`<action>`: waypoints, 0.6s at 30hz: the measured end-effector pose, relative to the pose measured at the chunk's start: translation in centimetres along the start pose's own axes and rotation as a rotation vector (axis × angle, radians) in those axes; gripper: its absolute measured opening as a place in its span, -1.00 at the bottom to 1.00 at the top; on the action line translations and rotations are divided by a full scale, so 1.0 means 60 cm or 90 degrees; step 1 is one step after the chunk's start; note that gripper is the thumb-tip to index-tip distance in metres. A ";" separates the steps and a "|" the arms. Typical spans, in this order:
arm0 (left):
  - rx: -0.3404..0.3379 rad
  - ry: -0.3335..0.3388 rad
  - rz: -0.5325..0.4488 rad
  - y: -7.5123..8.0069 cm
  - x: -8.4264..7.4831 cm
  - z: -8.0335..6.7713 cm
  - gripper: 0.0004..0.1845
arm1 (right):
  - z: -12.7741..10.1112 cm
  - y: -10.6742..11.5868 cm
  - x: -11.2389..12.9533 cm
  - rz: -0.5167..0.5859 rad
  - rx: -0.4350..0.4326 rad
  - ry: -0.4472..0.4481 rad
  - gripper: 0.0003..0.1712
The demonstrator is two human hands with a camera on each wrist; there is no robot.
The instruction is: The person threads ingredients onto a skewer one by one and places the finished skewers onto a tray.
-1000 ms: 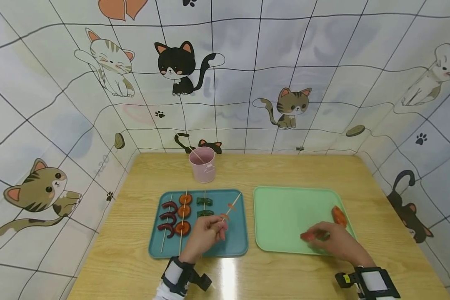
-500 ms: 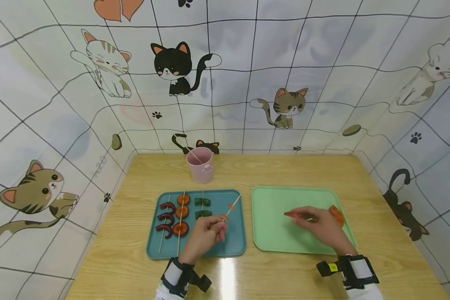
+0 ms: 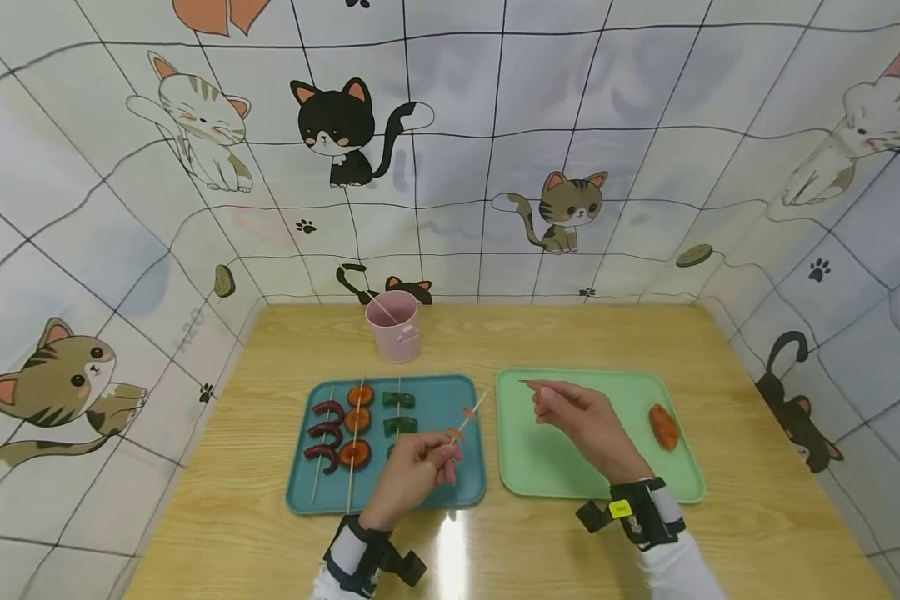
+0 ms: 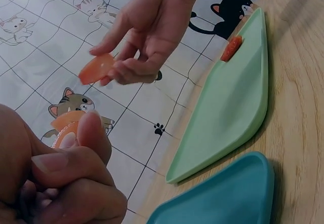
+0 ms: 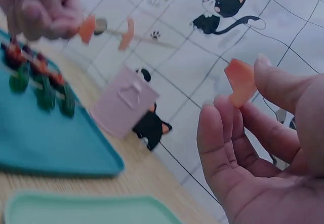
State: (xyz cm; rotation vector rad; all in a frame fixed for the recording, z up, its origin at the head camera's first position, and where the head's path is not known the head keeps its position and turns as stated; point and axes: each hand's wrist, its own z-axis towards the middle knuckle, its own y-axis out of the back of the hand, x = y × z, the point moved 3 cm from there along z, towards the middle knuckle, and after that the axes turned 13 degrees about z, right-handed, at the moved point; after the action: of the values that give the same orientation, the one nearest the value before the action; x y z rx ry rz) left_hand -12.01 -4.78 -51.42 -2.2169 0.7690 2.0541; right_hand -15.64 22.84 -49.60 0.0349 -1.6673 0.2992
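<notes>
Over the teal tray, my left hand grips a thin wooden skewer, its pointed end up and to the right. Two orange-red slices are threaded on it, spaced apart, one of them close to the fingers. Between thumb and fingertips my right hand pinches a loose orange-red slice, raised over the left part of the green tray. A gap separates this slice from the skewer's tip. The left fingers hide the skewer's lower part.
Skewers of dark red curled pieces, round orange-brown slices and green pieces lie on the teal tray. An orange-brown piece lies on the green tray's right side. Behind stands a pink bucket with a stick in it.
My right hand has risen from the green tray's lower right and moved left with the slice, toward the skewer. My left hand holds its place with the skewer.
</notes>
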 end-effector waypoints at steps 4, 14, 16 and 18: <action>0.007 -0.005 0.001 -0.003 -0.006 0.000 -0.74 | 0.014 -0.026 -0.006 0.112 0.038 -0.018 -0.60; 0.016 -0.018 0.010 -0.018 -0.015 0.004 -0.75 | 0.025 -0.059 -0.011 0.229 0.064 -0.032 -0.71; 0.017 -0.020 0.011 -0.019 -0.017 0.004 -0.75 | 0.024 -0.065 -0.011 0.234 0.068 -0.038 -0.71; 0.018 -0.020 0.011 -0.019 -0.018 0.003 -0.74 | 0.024 -0.070 -0.011 0.236 0.073 -0.039 -0.70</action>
State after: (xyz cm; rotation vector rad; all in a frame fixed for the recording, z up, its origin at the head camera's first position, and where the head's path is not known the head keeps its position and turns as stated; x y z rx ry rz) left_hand -11.79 -3.36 -50.75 -2.1653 0.8137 2.0670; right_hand -16.12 18.41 -49.63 -0.1820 -1.7115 0.6790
